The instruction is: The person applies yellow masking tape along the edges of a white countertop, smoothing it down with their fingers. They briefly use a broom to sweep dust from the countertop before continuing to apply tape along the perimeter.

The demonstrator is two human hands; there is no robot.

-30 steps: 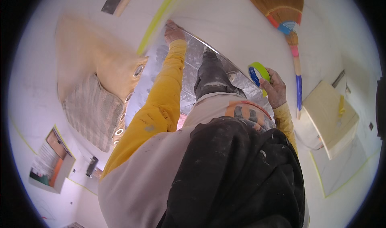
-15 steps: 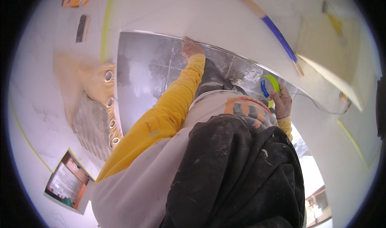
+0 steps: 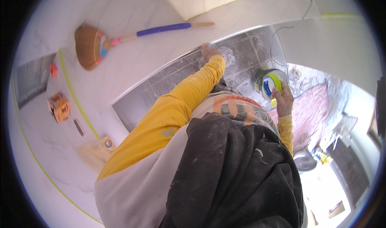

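Yellow sleeves dusted with work grime reach out from a person seen from above, the dark and pale clothing of the body filling the lower middle of the frame. The left hand [image 3: 210,52], in the upper middle, is at a thin shiny metal edge [image 3: 173,61] that bounds a pale marbled surface [image 3: 132,63]; its fingers are partly blurred, so whether they pinch the edge or only rest there cannot be told. The right hand [image 3: 284,99], right of centre and well apart from the left, is closed on a roll of tape [image 3: 276,79], a bright green ring with a blue inner face, held on its edge. A small yellow-green tab below the ring may be its loose end. Behind the roll in the view is a dark bucket [image 3: 258,80]; beyond the metal edge lie dusty grey tiles [image 3: 243,53]. A broom [image 3: 89,47] lies across the upper left, and a line of green tape [image 3: 78,95] runs down the left side. The step in hand appears to be feeling or steadying the edge with the left hand while the right carries the tape. A next move would likely call for a steady left hand and a roll kept clear of the bucket.
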